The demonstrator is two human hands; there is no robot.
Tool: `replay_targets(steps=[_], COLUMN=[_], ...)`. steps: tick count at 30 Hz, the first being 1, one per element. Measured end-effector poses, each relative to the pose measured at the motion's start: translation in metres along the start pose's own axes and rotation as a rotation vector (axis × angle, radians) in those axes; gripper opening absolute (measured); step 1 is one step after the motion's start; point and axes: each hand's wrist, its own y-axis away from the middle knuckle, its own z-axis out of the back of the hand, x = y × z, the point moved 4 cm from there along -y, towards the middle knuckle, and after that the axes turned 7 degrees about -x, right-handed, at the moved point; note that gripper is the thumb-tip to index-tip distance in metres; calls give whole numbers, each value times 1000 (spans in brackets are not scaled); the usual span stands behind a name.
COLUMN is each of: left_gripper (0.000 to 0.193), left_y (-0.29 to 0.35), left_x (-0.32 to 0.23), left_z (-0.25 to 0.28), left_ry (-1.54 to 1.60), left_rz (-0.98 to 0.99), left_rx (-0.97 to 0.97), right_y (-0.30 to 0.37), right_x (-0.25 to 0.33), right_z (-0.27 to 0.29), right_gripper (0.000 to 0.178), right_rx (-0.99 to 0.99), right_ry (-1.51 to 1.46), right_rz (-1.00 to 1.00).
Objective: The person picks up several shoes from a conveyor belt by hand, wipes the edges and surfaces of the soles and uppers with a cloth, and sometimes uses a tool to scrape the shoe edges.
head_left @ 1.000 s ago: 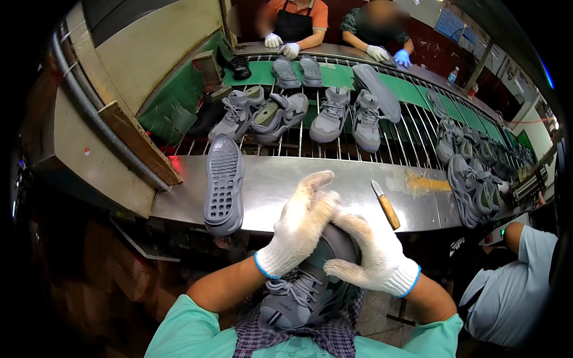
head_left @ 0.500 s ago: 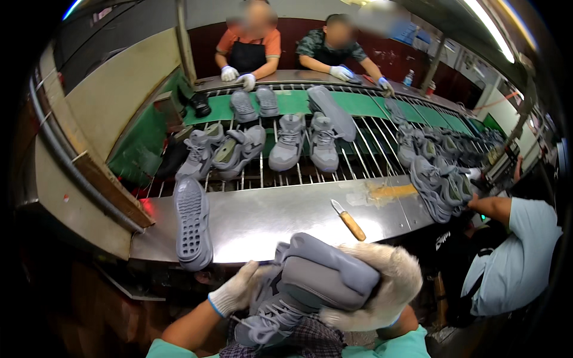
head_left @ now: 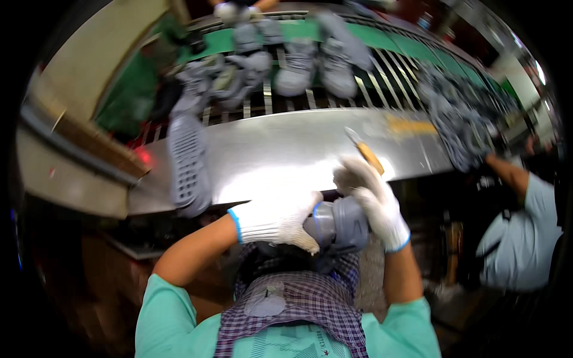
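A grey sneaker (head_left: 345, 225) is held in front of my apron, end-on, with a thin blue line along the edge of its sole. My left hand (head_left: 289, 222), in a white knit glove with a blue cuff, grips the sneaker from the left. My right hand (head_left: 375, 200), gloved the same way, is at the sneaker's right side with fingers stretched out. Its fingertips are close to a short knife (head_left: 369, 156) with a wooden handle, which lies on the metal ledge (head_left: 268, 158). Most of the sneaker's upper is hidden behind my left hand.
A grey sole (head_left: 190, 164) overhangs the ledge's front edge at left. Several grey sneakers (head_left: 296, 68) stand on the roller rack beyond, over green belting. More shoes (head_left: 456, 116) are heaped at right, where a person in a light shirt (head_left: 519, 232) works. Another person's gloved hands (head_left: 231, 13) show at the far side.
The sneaker has turned end-on, its laces now out of sight. My left hand has moved right onto it; my right hand has gone from wrapping it to outstretched fingers. The view has tipped downward.
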Motion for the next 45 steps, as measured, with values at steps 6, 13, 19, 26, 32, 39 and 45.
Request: replay_targets(steps=[6,13,19,26,32,39,45], left_gripper=[89,104,41,51,77,90,83], left_y=[-1,48,26,21,78,49,36], left_x=[19,117,125,21,6,19,32], left_z=[-18,-49,-48,-70,-95,-89,-84], left_ry=[-68,417,724,143,577,537,765], left_rz=[-74,90,76,-498,-323,-393,-245], left_rx=[-155,-256,-541,-817,-737,-926,-751], right_y=[-2,142,91,76,93,57,42], right_x=[30,-195,-51,-15,-20,-16,-26], right_z=[1,19,13,-21,-31,-26,-20], right_gripper=[47,28,30,94,100,93,95], right_rx=[412,-147,315,329,219,94,163], right_ry=[812,-149,-140,154,191,129,84], right_rz=[51,-378,-59,150,298,169,10])
